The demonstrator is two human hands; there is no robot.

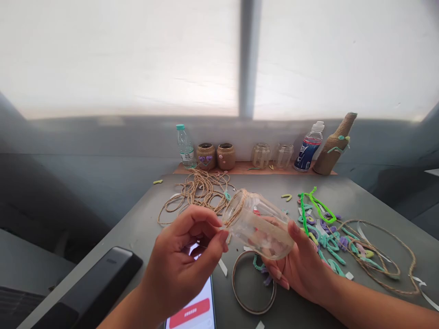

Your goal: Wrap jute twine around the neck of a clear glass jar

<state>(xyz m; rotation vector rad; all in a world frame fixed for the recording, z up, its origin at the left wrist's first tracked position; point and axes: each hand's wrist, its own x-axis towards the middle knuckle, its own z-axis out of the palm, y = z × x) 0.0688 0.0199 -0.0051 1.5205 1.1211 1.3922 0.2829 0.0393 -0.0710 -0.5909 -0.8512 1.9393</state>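
"How many jars do you count?"

"Five: the held jar [270, 237], two bare glass jars [261, 156] on the wooden board [243, 168], and two twine-covered jars [226, 158] to their left."

"Bottles?"

"Three: two plastic bottles [187, 154] and one twine-covered bottle [332, 148]. There's also one phone [192, 313] and one ring [254, 312] on the table [146, 221]. The coloured fuzzy pieces [322, 240] overlap too much to count."

"Where's the held jar?"

"Above the table, between both hands, tilted with its mouth leftward. The right hand [303, 260] grips its base, thumb on the edge, fingers underneath. The left hand [187, 256] brings thumb and forefinger nearly together at the mouth; whether they pinch the twine band [242, 209], I can't tell."

"How does it look?"

"Clear glass, a cloudy patch along its side, the thin brown twine band circling its neck."
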